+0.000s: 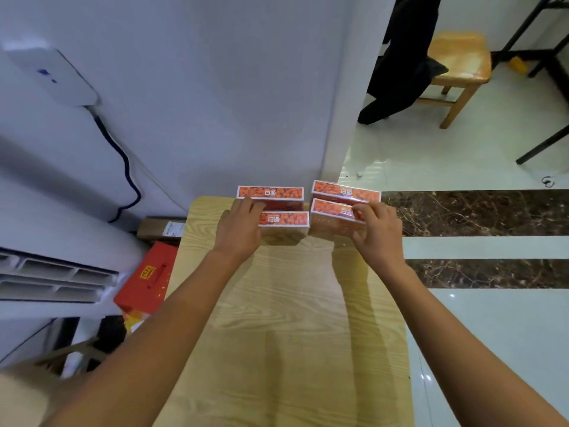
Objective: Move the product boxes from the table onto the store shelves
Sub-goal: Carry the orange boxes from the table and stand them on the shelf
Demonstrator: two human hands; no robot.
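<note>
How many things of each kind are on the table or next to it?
Orange boxes on the table: 4
Red bag on the floor: 1
Stool: 1
Total: 6

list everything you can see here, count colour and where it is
product boxes: four, orange and red with white edging, at the far end of the table, two on the left and two on the right
table: one, light wood grain, centre
wooden stool: one, light brown, top right on the floor
dark garment: one, black, hanging beside the stool
red box: one, red with a yellow mark, on the floor left of the table
cardboard box: one, brown, on the floor by the wall
wall device: one, white, upper left, dark cable below it
left hand: on the near left box
right hand: fingers on the near right box
</note>
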